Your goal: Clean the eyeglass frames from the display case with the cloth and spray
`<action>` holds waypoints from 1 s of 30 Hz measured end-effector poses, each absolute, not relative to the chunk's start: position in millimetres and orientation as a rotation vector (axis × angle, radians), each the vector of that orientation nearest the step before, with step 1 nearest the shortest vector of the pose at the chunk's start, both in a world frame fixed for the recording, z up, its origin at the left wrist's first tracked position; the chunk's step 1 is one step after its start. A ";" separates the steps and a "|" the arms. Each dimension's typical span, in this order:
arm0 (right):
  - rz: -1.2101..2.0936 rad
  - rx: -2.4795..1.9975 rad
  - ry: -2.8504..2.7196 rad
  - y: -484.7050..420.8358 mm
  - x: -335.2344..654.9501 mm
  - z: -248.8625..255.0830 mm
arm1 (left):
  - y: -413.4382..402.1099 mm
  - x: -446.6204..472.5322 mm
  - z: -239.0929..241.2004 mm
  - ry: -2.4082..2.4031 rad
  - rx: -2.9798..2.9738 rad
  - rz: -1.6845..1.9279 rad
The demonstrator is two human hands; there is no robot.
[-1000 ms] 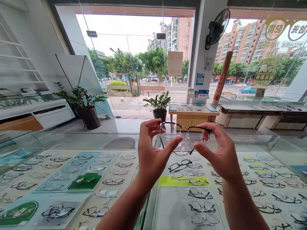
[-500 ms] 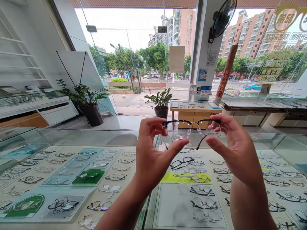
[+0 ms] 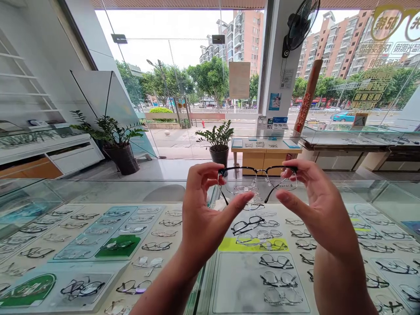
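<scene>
A pair of eyeglasses with a dark browline and clear lenses is held up in front of me, above the glass display case. My left hand grips its left end between fingers and thumb side. At the other end, my right hand has its fingers on the frame's right corner, thumb stretched inward below it. The temples hang folded partly inward behind the lenses. Beneath the hands, several spectacle frames lie in rows in the case, some on a white tray.
Glass counters with rows of glasses spread to both sides, including a green pad at left. Beyond stand potted plants, a wooden display cabinet, a wall fan and glass doors to a street.
The eyeglasses and both hands have shifted slightly left in view. The background has also moved a little left, and the grip looks the same.
</scene>
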State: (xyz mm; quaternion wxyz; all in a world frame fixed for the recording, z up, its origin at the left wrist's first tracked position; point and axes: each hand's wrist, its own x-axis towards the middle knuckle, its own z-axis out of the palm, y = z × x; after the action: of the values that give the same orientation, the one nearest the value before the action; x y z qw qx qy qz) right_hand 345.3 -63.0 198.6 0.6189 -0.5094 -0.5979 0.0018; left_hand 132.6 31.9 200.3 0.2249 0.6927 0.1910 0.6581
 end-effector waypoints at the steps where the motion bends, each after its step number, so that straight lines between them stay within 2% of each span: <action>1: 0.004 -1.174 -1.375 -63.1 345.5 198.5 | 31.7 132.6 200.2 0.525 1.912 1.817; 30: 0.007 -1.189 -1.310 -64.7 337.4 196.6 | 31.2 138.2 193.1 0.564 1.889 1.868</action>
State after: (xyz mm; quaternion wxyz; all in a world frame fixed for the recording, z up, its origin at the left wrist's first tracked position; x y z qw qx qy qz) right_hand 337.4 -64.7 196.6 0.6337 -0.5199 -0.5729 0.0032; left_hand 138.2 31.2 193.1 0.2110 0.6799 0.2030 0.6723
